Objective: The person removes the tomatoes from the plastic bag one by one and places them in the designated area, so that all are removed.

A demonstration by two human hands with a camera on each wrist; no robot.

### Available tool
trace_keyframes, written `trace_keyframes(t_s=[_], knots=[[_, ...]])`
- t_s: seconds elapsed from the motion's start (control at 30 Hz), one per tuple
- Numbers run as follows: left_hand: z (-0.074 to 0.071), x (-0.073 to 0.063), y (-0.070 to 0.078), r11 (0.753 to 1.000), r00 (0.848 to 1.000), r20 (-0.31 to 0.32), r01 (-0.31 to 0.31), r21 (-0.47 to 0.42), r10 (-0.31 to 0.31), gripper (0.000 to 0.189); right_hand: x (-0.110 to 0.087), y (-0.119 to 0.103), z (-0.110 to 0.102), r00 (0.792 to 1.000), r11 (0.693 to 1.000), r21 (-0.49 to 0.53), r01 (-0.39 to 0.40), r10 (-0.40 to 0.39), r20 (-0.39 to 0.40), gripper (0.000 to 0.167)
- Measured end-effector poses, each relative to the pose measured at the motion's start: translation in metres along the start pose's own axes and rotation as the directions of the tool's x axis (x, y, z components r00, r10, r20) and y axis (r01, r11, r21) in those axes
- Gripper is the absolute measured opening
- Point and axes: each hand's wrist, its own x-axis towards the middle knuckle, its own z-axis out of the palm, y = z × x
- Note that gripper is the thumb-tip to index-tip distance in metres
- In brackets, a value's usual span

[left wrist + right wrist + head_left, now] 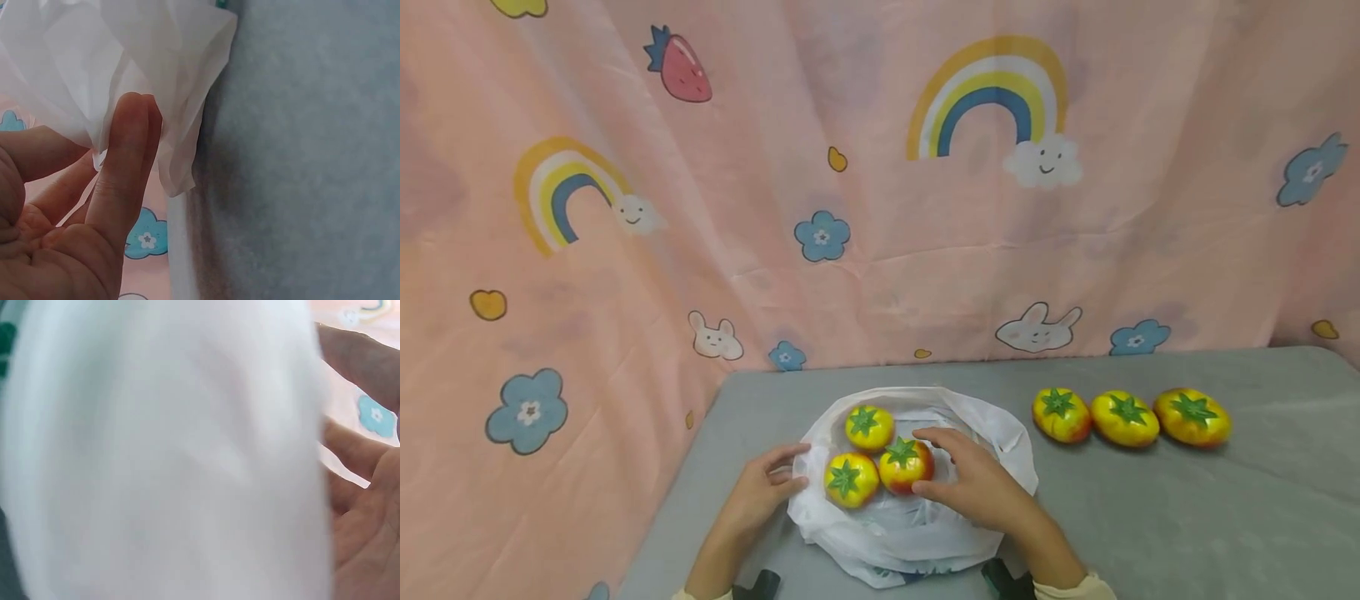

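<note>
A white plastic bag lies with its mouth spread open on the grey table. Inside are three yellow-red toy tomatoes with green star-shaped tops: one tomato at the back, one at the left and one at the right. My right hand reaches over the bag's right rim, thumb and fingers round the right tomato. In the right wrist view the bag hides the fingertips of that hand. At the left rim, my left hand pinches the plastic between thumb and fingers.
To the right of the bag, three more tomatoes stand in a row: a left one, a middle one and a right one. A pink printed curtain hangs behind and to the left of the table.
</note>
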Motion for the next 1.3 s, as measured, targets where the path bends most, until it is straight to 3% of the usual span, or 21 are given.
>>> trace_keyframes(t_s=[0.33,0.57,0.73,0.97,1.3], knots=[[0.001,-0.002,0.0,1.0,1.0,-0.003,0.029,-0.011,-0.029,0.046,0.005,0.006,0.014,0.999,0.999,-0.007,-0.036,0.036,0.028,0.073],[0.0,-0.002,0.001,0.999,0.999,-0.009,0.033,-0.002,-0.033,0.045,0.004,0.006,0.012,0.999,0.999,-0.017,0.039,-0.039,-0.013,0.062],[0.0,-0.001,0.001,1.0,1.0,-0.008,0.027,-0.001,-0.027,0.046,0.004,0.008,0.013,0.998,0.997,-0.049,0.063,-0.064,-0.022,0.067],[0.001,0.001,0.0,1.0,1.0,0.002,0.011,0.005,-0.011,0.045,0.005,0.008,0.014,1.0,0.998,-0.062,0.019,-0.017,0.024,0.073],[0.001,0.001,0.002,1.0,1.0,-0.002,0.027,0.014,-0.027,0.046,0.005,0.008,0.011,0.997,0.999,-0.05,0.018,-0.014,0.077,0.061]])
